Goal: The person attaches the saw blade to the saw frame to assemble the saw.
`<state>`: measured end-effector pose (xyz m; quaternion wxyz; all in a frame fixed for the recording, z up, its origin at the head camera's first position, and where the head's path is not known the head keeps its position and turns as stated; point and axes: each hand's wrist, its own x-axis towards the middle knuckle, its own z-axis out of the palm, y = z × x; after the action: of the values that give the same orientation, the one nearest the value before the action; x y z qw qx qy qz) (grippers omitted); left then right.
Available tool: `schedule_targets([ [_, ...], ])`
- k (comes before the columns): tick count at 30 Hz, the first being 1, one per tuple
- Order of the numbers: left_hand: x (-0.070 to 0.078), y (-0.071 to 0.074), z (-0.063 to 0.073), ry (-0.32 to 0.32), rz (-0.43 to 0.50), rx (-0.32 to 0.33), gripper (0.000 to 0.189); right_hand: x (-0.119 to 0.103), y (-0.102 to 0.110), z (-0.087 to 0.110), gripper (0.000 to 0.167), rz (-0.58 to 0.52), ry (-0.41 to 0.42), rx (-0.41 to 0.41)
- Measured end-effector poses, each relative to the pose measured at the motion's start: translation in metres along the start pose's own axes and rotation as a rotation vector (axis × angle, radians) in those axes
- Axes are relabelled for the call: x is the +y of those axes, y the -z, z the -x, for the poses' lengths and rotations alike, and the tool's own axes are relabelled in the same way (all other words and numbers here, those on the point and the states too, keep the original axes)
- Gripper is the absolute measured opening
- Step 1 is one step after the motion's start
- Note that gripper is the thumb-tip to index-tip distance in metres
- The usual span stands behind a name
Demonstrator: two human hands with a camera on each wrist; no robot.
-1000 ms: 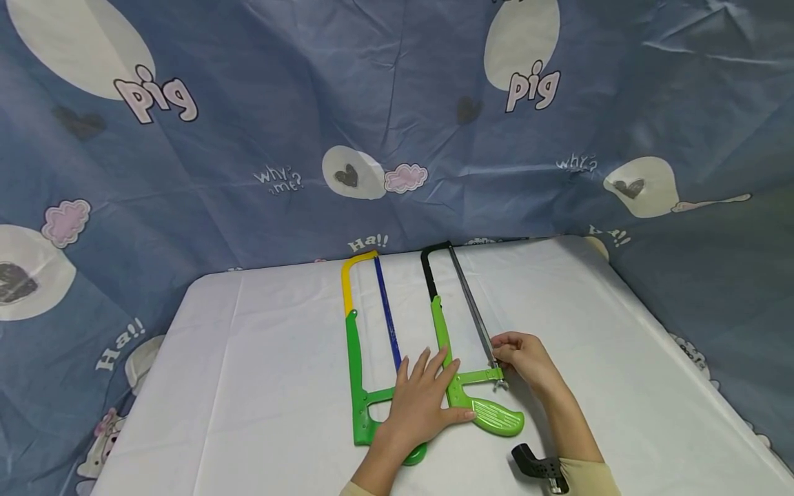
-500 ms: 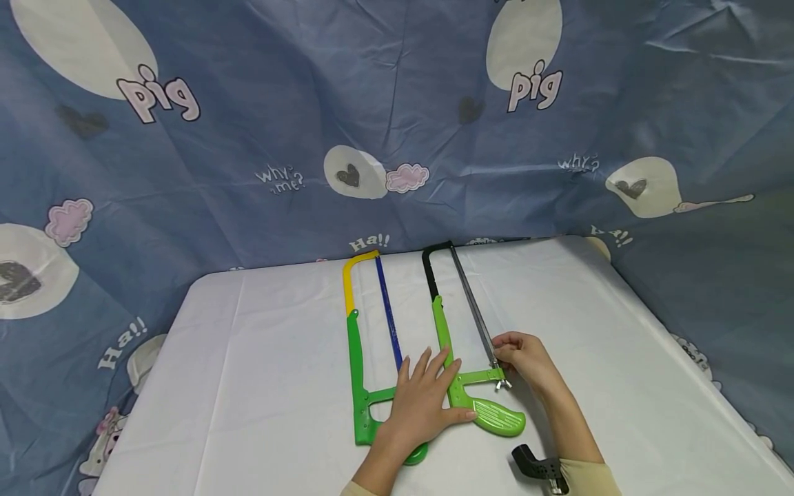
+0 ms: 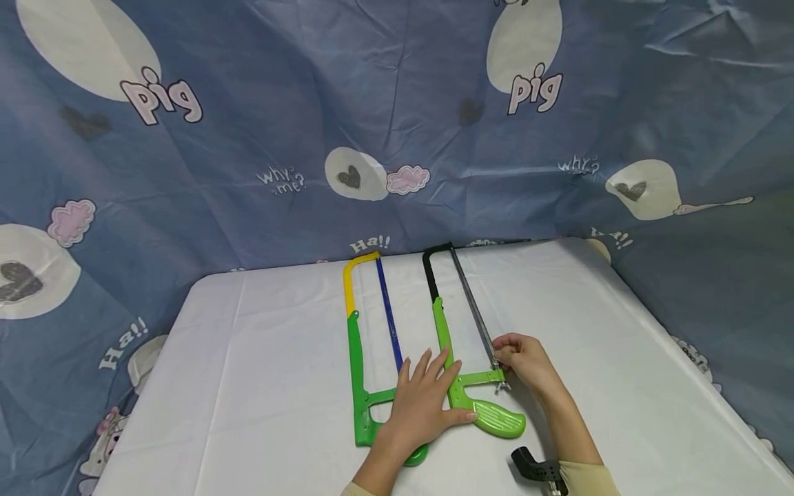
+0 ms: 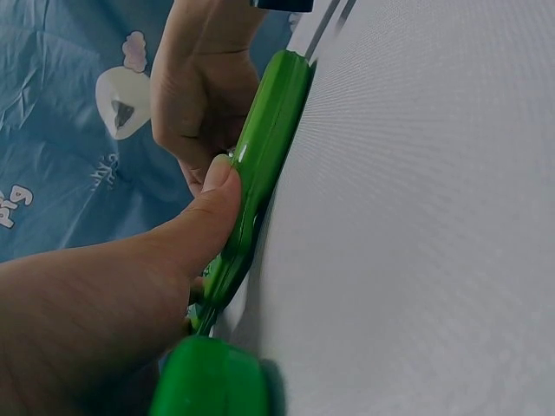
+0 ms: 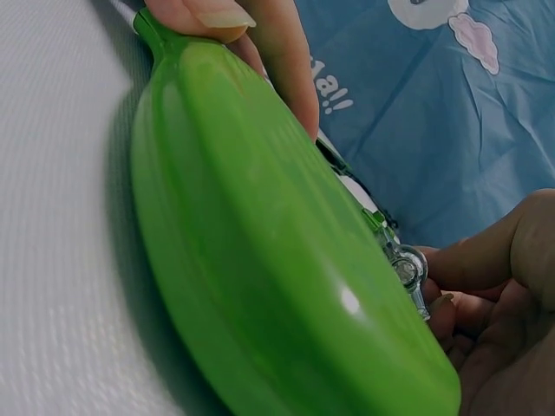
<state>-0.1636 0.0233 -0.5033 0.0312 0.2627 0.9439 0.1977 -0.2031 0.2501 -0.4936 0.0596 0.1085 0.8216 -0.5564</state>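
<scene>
Two hacksaws lie side by side in the head view. The right hacksaw has a light green handle and a black front; its grey blade runs down to a silver wing nut. My left hand rests on its frame with fingers spread, thumb against the handle. My right hand pinches the lower end of the blade, just above the wing nut; its fingertips are partly hidden. The left hacksaw, green and yellow with a blue blade, is partly covered by my left hand.
A white cloth covers the table. Behind it hangs a blue printed curtain. Beside my right sleeve is a black angled device at the wrist.
The wing nut shows a different turn of its wings from frame to frame. Both hands and both hacksaws stay nearly in place; the view shifts slightly.
</scene>
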Motion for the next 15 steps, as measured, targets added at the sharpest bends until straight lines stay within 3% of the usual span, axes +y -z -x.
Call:
schedule_targets([
  [10,-0.0004,0.0016,0.0026,-0.006,0.002,0.004,0.085,0.0014,-0.0001,0.0014,0.020,0.004,0.017,0.016],
  [15,-0.0003,0.0025,0.0028,-0.008,0.006,0.002,0.085,-0.0018,-0.0001,0.0052,0.008,0.105,0.049,0.058],
])
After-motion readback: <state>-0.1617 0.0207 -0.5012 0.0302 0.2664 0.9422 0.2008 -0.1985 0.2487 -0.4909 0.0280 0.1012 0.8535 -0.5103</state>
